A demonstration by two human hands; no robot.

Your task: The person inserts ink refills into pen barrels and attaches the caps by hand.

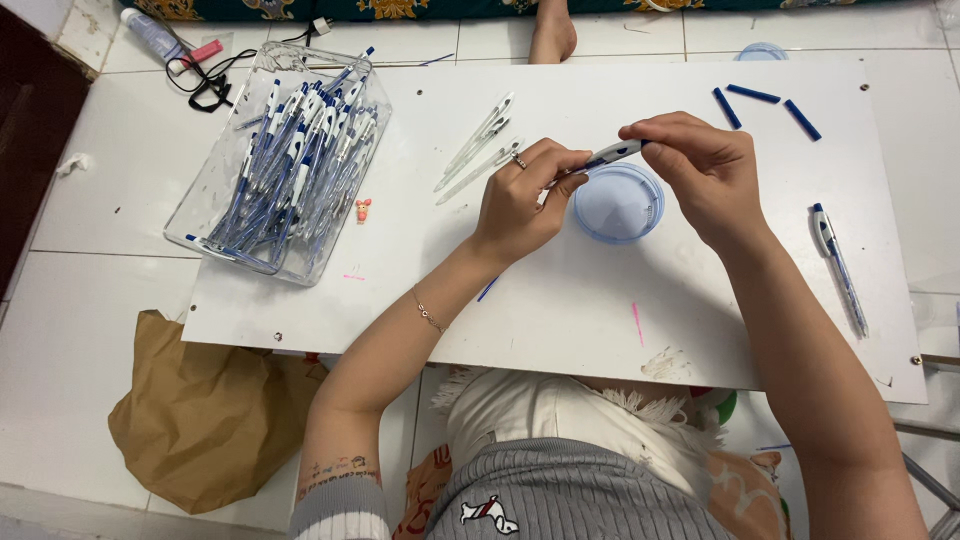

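Nearest the camera, at six o'clock, a grey ribbed garment (580, 495) and a white fringed cloth (560, 405) lie in the person's lap, and a crumpled brown paper bag (200, 410) sits on the tiled floor at about eight o'clock. Above these lies a white board (560, 320), which serves as the work surface. Over its middle the left hand (525, 200) and the right hand (705, 175) meet on one blue and white pen (610, 155): the left fingers are pinched together on the pen's lower end, and the right thumb and fingers are closed on its upper end, so the pen hangs tilted between both grips. Just under it, touching neither hand, a round translucent blue lid (618, 205) rests on the board. At three o'clock a finished blue and white pen (838, 268) lies alone, well apart from the hands. Towards one o'clock three short dark blue pieces (765, 103) are scattered near the board's far edge. At about eleven o'clock a few clear pen barrels (478, 150) lie just beside the left hand. Farther, at ten o'clock, a clear plastic tray (210, 190) holds a heap of assembled pens, and a small pink figure (363, 210) stands by its near wall. At twelve o'clock a bare foot (552, 35) rests beyond the board.
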